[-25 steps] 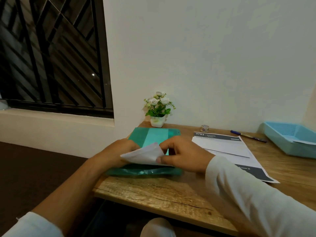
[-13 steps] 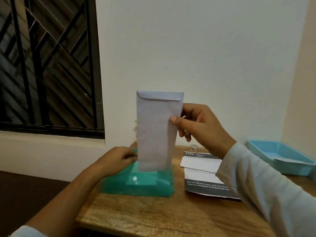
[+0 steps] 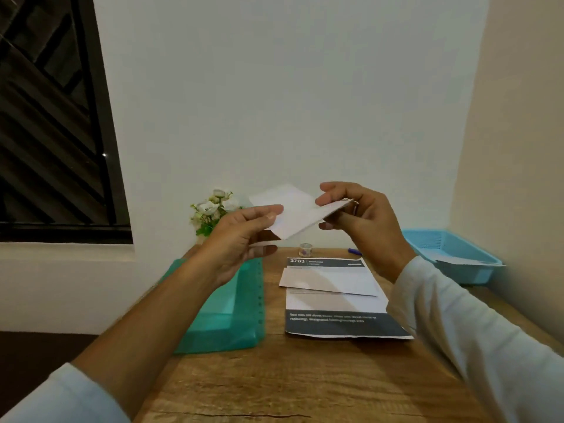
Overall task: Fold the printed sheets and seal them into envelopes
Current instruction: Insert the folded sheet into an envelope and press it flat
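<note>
Both hands up over the worktop (image 3: 274,386), holding one white envelope (image 3: 294,213) in mid-air w/ the wall behind it. Left hand (image 3: 241,239) pinches the envelope's left end, thumb on top, fingers (image 3: 262,250) curled under; right hand (image 3: 363,221) pinches the right end, thumb above, other fingers below. Envelope lies roughly flat, tilted, near edge lower at left; can't tell if the flap is open. Below, on the worktop: printed sheet (image 3: 338,315) w/ dark header reading "2703" and dark band near its bottom, flat, right of centre. A second envelope (image 3: 329,280) lies across the sheet's upper part, touching it. Green folder (image 3: 232,319) just left of the sheet, partly behind the left forearm. Small flower pot (image 3: 213,210) at the back by the wall, behind the left hand. Tape roll (image 3: 305,249) near the back edge, just beyond the sheet; blue pen (image 3: 354,251) to its right, mostly hidden by the right wrist. Blue tray (image 3: 427,242) at far right by the corner, some paper (image 3: 457,260) inside it. Both sleeves light-coloured. Dark window (image 3: 55,117) at left.
</note>
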